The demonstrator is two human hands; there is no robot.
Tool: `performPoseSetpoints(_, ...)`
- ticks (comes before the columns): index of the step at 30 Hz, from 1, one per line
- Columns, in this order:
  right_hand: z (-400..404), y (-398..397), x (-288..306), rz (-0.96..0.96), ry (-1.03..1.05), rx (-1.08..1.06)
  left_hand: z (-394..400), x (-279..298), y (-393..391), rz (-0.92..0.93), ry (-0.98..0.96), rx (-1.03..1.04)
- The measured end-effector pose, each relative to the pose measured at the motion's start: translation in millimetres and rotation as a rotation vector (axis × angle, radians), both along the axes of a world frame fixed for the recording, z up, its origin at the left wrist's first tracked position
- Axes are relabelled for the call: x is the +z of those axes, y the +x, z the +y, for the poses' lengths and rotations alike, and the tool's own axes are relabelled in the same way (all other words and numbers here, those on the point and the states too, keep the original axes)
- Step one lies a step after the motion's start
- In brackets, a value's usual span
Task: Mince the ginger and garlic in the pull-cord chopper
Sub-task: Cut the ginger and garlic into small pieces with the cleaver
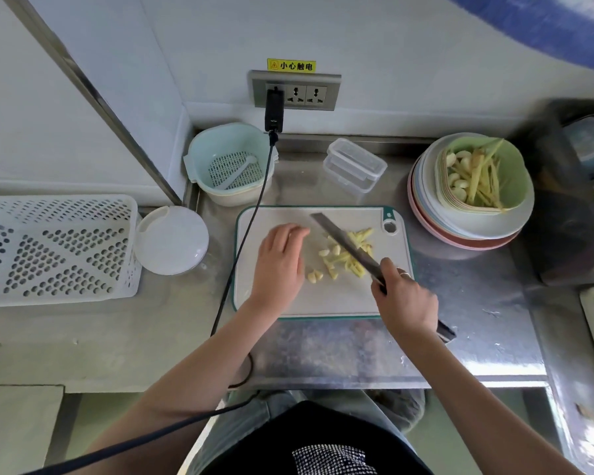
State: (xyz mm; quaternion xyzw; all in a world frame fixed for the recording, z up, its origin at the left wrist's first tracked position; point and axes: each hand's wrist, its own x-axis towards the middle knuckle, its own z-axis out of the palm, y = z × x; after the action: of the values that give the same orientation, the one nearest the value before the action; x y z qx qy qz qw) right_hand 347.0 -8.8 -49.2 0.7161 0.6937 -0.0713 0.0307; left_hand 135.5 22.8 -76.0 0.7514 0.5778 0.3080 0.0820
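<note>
head view: right hand grips knife over ginger.

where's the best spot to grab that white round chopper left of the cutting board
Take the white round chopper from above, palm over its domed lid and fingers spread around the rim. It sits upright, with the perforated basket close on its left, so top or front access looks freest. The left hand is nearest.

Brushed stainless-steel counter, dull sheen, scuffed. Matt white plastic cutting board with teal rim. Perforated white plastic basket, semi-gloss. Clear glossy plastic lidded boxes. Smooth glossy white round lid. Steel knife blade, satin.
</note>
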Motion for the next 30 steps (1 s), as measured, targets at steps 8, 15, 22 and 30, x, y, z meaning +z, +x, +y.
performPoseSetpoints(8,-5,1,-2,-0.07,0.181,0.192,16,7,18,0.343,-0.185,-0.511)
performPoseSetpoints(15,-17,4,-3,-0.068,0.156,0.2,44,9,22,0.163,-0.485,-0.245)
performPoseSetpoints(22,-12,36,-10,0.083,0.055,-0.181,0,-20,-21,-0.021,-0.309,-0.027)
performPoseSetpoints(30,14,-1,-28,0.036,-0.155,-0.202,4,-35,14,0.384,-0.51,-0.144)
